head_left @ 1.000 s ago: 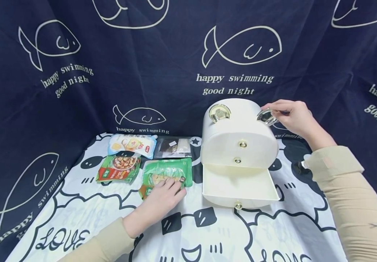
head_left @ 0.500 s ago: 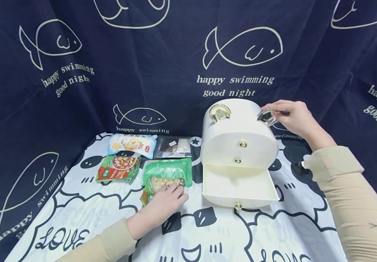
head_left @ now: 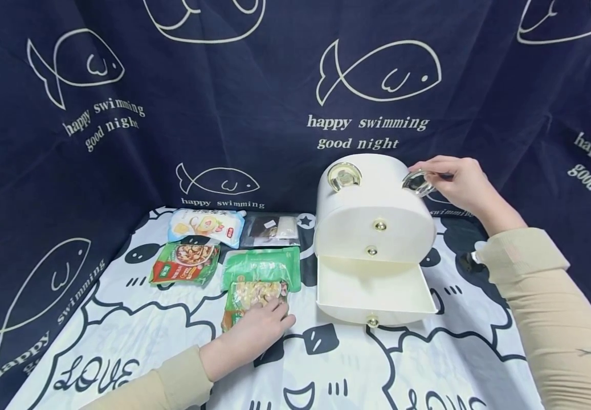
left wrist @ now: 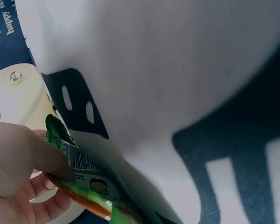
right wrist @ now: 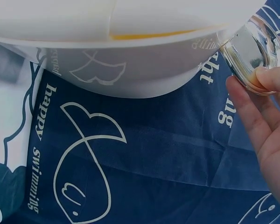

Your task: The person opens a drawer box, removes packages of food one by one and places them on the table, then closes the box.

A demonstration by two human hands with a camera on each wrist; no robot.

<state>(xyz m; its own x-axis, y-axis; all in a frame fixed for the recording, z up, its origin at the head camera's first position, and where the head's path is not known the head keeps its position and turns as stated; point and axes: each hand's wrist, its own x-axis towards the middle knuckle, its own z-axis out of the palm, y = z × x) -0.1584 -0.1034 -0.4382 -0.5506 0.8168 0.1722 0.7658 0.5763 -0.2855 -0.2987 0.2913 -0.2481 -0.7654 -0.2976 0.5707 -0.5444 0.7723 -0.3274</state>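
My left hand (head_left: 259,330) pinches the near edge of a green food pouch (head_left: 256,295) with a picture of food on its front. In the left wrist view, the thumb lies over the pouch's barcode side (left wrist: 81,161), fingers beneath. Just behind lies another green pouch (head_left: 269,262), partly covered by the first. To the right stands a white drawer box (head_left: 372,228) with gold knobs and its bottom drawer (head_left: 372,285) pulled out. My right hand (head_left: 461,179) holds the box's shiny round ear (right wrist: 254,51) between thumb and fingers.
A red and green pouch (head_left: 186,263), a white and blue pouch (head_left: 208,226) and a clear packet (head_left: 270,231) with dark contents lie at the back left. A dark blue curtain (head_left: 274,85) hangs behind the patterned tablecloth (head_left: 172,341).
My left hand has drawn the front green pouch a little toward me, baring more of the pouch behind it. The right hand and the box have stayed put.
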